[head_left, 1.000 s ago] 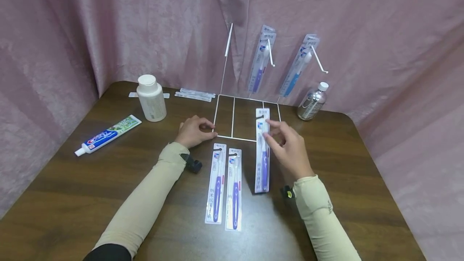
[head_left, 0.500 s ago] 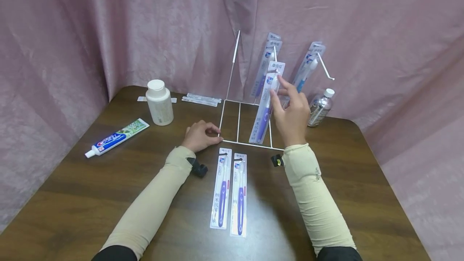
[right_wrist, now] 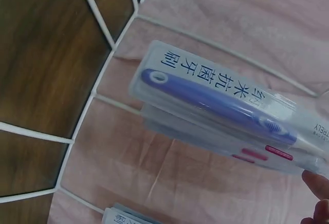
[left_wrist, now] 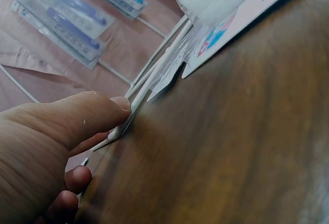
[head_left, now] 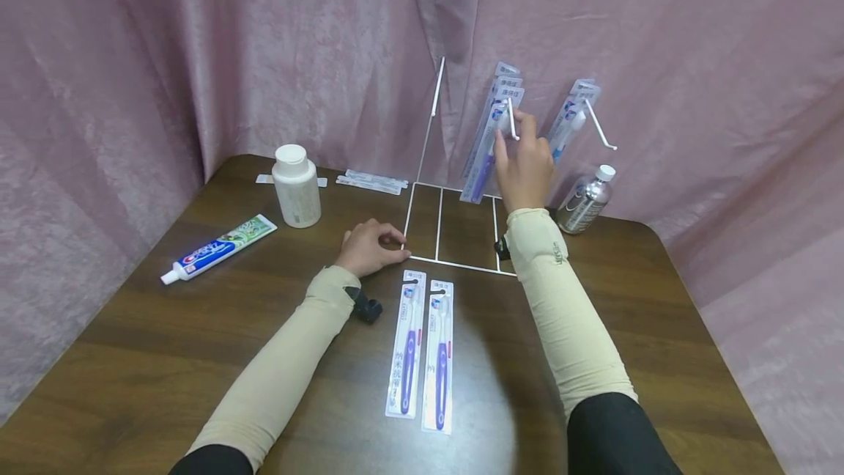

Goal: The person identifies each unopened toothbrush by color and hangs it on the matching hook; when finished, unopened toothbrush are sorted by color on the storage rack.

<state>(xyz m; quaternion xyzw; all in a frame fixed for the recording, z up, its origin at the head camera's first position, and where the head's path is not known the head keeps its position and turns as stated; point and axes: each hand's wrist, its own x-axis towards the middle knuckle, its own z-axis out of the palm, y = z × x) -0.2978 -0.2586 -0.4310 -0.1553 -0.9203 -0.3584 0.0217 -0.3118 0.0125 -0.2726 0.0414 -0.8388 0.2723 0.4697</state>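
My right hand is raised at the middle hook of a white wire rack. It pinches a packaged purple toothbrush, whose card top overlaps the hook, in front of other packs there. In the right wrist view, a fingertip meets the edge of the stacked packs. My left hand pinches the rack's front left corner between thumb and fingers; the left wrist view shows the thumb on the bar. Two more packaged purple toothbrushes, a left pack and a right pack, lie before the rack.
Packaged blue toothbrushes hang on the right hook; the left hook is bare. A silver bottle stands right of the rack. At left are a white bottle, a toothpaste tube and flat strips. A pink curtain hangs behind.
My right hand has lifted a packaged toothbrush off the table area, up and away to the middle hook, where it now overlaps the packs there. The left hand has stayed on the rack corner.
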